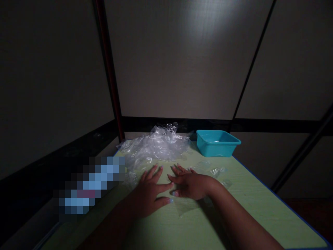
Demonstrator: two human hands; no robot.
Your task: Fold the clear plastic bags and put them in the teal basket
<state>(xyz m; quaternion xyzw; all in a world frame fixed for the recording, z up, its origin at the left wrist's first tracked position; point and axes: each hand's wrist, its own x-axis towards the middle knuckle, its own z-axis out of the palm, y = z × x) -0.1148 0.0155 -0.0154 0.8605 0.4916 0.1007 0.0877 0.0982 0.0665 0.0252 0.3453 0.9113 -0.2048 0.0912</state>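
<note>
My left hand (150, 192) lies flat on the green table (260, 211) with its fingers spread. Right beside it rests my right hand (191, 184), also flat and spread, thumb tips nearly touching. Under and just in front of my right hand lies a small clear plastic sheet or bag (186, 205), hard to make out in the dim light. Neither hand grips anything that I can see. A crumpled heap of clear plastic bags (157, 146) sits just beyond my fingertips.
A teal plastic tub (217, 142) stands at the table's far right. A few small clear plastic pieces (218, 171) lie between it and my right hand. Grey partition walls close in behind and on the left. The table's right edge has a blue rim (286, 204).
</note>
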